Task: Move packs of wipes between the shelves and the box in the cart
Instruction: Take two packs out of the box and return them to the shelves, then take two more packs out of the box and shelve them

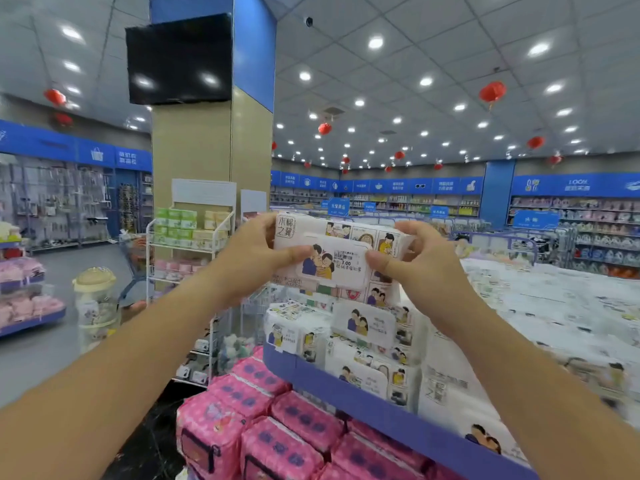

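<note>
While both arms are reaching forward in the head view, the left hand [252, 258] and the right hand [420, 268] are clamping one pack of wipes [337, 258] by its short ends, thumbs pressing on the lidded face. It is hanging at centre frame, above the stacked packs [363, 344] on the blue-edged shelf [381, 407] at five o'clock. Its long axis is running nine to three o'clock, its lid facing the camera. This looks like mid-transfer; neither cart nor box is showing, so the direction is unclear, and the next move is calling for level carrying.
</note>
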Motion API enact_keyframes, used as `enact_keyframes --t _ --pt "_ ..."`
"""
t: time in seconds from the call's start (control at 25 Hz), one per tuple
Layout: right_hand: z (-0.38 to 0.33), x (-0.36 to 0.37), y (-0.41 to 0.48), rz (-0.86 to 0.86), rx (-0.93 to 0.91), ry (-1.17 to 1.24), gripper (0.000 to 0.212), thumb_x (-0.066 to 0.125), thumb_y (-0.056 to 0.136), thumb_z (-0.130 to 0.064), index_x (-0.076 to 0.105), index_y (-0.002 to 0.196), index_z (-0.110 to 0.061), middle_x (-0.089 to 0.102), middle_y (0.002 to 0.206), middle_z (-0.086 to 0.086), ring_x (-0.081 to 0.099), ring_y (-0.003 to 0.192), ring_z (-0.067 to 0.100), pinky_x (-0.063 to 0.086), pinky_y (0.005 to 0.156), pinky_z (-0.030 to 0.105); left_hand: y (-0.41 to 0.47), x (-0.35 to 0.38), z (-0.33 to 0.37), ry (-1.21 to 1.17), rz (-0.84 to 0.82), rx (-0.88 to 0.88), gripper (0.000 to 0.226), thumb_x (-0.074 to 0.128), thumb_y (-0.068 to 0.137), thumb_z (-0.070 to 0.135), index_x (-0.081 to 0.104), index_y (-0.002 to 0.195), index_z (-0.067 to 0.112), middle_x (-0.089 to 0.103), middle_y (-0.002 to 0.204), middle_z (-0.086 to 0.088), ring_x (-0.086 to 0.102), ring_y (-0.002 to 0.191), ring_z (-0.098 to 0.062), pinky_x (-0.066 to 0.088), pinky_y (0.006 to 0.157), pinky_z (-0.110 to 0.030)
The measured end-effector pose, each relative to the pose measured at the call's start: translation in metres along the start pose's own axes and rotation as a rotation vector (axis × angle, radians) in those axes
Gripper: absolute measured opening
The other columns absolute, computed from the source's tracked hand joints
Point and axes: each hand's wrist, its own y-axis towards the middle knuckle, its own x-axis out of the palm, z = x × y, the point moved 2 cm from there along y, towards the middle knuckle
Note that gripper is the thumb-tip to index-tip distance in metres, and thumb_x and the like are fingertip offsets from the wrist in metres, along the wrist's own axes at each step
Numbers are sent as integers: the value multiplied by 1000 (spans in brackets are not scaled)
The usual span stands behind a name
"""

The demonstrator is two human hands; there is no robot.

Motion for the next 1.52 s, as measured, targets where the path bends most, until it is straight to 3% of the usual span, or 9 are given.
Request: enact_keyframes --t 0.2,0.36,0.52,0.84,1.04,1.2,1.32,1.44,1.52 --pt "23 116 54 -104 112 -223 70 84 77 -45 53 137 -28 55 140 2 55 126 26 49 97 40 59 -70 -118 -11 -48 -62 35 81 84 10 65 115 18 79 103 2 76 93 -11 62 75 -24" --pt "39 152 89 -226 211 -537 71 80 81 -47 49 141 -26 54 144 5 59 124 31 49 68 24 99 -70 -188 -61 -137 -71 40 82 82 6 65 117 17 79 106 0 76 97 -13 62 81 -28" --pt "46 155 105 -273 252 -819 75 73 82 -61 48 144 -27 58 143 2 57 125 24 49 99 39 120 -45 -233 -180 -177 -109 49 84 81 8 63 124 19 78 112 -1 75 102 -16 62 89 -40" --pt "52 153 84 -334 264 -1196 79 65 77 -75 57 138 -26 43 142 -3 48 127 20 47 101 40 118 -17 -250 -199 -356 -64 55 82 85 18 57 132 29 74 116 13 70 104 2 59 82 -21" --pt "43 163 70 -325 161 -1167 71 60 89 -65 44 146 -25 48 145 -2 49 128 20 44 105 37 108 -32 -236 11 -386 -42 63 80 84 44 45 136 36 59 129 24 57 111 13 48 109 -34" --pt "26 173 49 -277 -19 -1000 69 58 93 -57 37 151 -26 40 152 -6 37 139 16 33 113 34 74 -63 -221 187 -342 -28 115 78 75 66 8 161 33 23 166 12 27 150 -9 28 122 -38" --pt "17 192 24 -263 -146 -734 67 62 92 -54 38 150 -29 40 151 -12 37 137 9 33 107 26 16 -99 -203 187 -322 -50 118 78 75 67 0 160 43 15 168 17 21 152 -6 26 123 -40" --pt "19 233 -12 -378 -87 -348 72 65 89 -54 36 151 -36 37 148 -21 36 130 -1 32 99 11 -65 -144 -196 246 -219 -179 118 79 72 68 0 157 49 21 163 23 24 148 2 28 119 -31" --pt "26 270 -40 -474 -30 -152 79 66 82 -62 35 151 -40 36 151 -22 35 133 -1 33 108 23 -125 -178 -204 274 -131 -290 119 78 68 72 1 156 51 22 160 27 25 146 7 26 116 -25"
